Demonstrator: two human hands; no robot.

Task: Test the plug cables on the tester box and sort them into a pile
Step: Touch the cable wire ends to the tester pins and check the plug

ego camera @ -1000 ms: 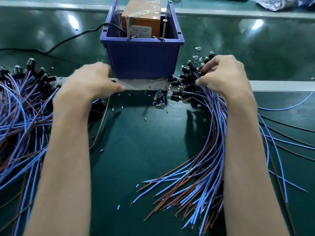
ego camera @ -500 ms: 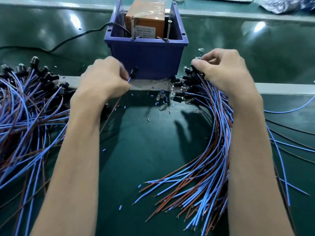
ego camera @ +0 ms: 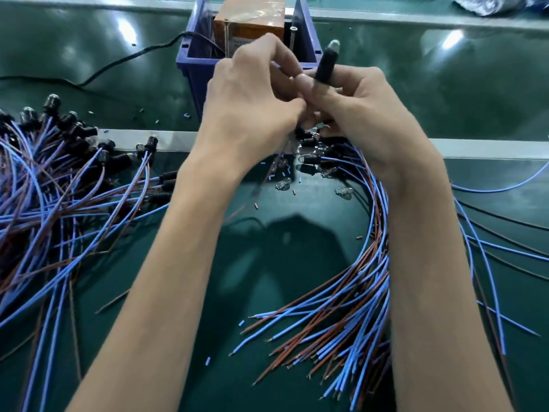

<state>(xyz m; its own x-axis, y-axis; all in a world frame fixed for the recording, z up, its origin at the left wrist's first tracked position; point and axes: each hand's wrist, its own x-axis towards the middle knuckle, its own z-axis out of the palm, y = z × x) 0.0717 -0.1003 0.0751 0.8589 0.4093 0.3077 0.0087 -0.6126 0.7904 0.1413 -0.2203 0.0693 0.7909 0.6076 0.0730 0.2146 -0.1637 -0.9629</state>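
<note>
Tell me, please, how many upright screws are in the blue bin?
2. One screw stands left-front of the orange box; the other stands right of it, by the right wall of the bin. The left hand may hide others.

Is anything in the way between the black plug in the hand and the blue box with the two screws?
Nothing loose is. The right hand grips the black plug upright in front of the blue box. Only the left hand, pinching a blue wire beside it, overlaps the box front; both screws stand uncovered behind.
</note>
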